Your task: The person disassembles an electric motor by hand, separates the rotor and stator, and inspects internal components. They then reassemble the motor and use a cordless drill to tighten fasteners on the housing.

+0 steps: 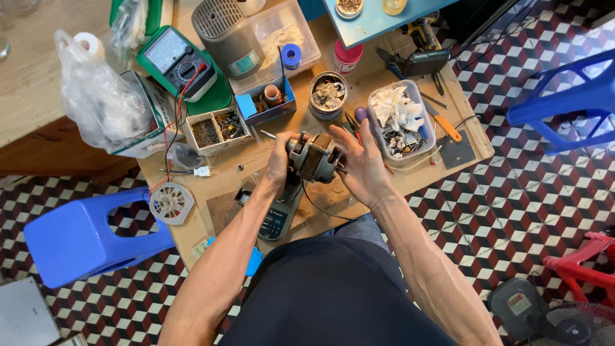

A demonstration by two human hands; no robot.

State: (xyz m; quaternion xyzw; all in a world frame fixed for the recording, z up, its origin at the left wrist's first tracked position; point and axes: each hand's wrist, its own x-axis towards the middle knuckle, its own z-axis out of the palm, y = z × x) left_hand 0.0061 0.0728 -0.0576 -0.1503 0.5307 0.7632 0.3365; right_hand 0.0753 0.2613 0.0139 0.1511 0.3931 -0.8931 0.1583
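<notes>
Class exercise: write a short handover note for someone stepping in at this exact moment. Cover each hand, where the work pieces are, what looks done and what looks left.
Left hand: grips the left side of the small electric motor.
Right hand: fingers spread against the motor's right side.
Motor: held just above the wooden table, over a grey housing.
Round grille lies at the table's left edge.
Done: motor appears out of its housing.
Left: unclear; no tool in hand.

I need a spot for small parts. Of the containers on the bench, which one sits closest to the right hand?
The clear plastic tub full of white scraps, just beyond the right hand. The round tin and the blue box sit farther back, toward the left.
</notes>
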